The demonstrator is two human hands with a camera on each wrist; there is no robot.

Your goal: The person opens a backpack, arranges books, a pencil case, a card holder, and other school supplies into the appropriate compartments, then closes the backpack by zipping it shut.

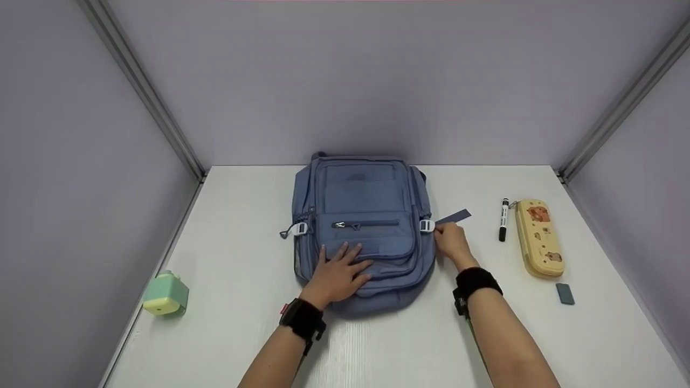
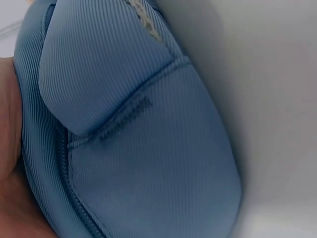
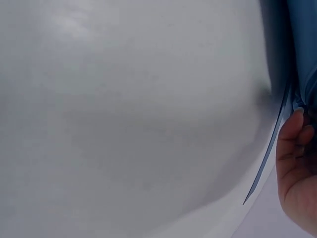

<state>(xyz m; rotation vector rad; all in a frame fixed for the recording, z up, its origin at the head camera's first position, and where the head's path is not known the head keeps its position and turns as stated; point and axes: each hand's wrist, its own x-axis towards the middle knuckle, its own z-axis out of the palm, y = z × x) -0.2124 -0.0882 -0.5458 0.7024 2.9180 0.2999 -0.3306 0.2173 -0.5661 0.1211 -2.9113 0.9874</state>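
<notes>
We have the blue backpack (image 1: 364,196) lying front up at the middle of the surface (image 1: 242,215), its far end close to the back wall. The left hand (image 1: 337,275) is spread over the near left part of the front panel, palm down. The right hand (image 1: 453,242) has its fingers curled and appears to pinch at the right side, just beside the white right buckle (image 1: 427,226); whether it grips buckle, webbing or fabric, we cannot tell.

We judge the step in hand to be adjustment of the right side strap (image 1: 455,216), with the left hand bracing the bag. The next move calls for firm left pressure and a secure right grip, so that the webbing runs straight through the buckle.

The head view alone shows both hands and the yellow pencil case (image 1: 540,240), right of the bag. In the left wrist view we find dark reinforcing stitching (image 2: 124,118) and a curved zipper (image 2: 74,196), details not readable from the head. The right wrist view shows the strap edge-on, its free end apart from the fingers; the buckle is not discernible there.
</notes>
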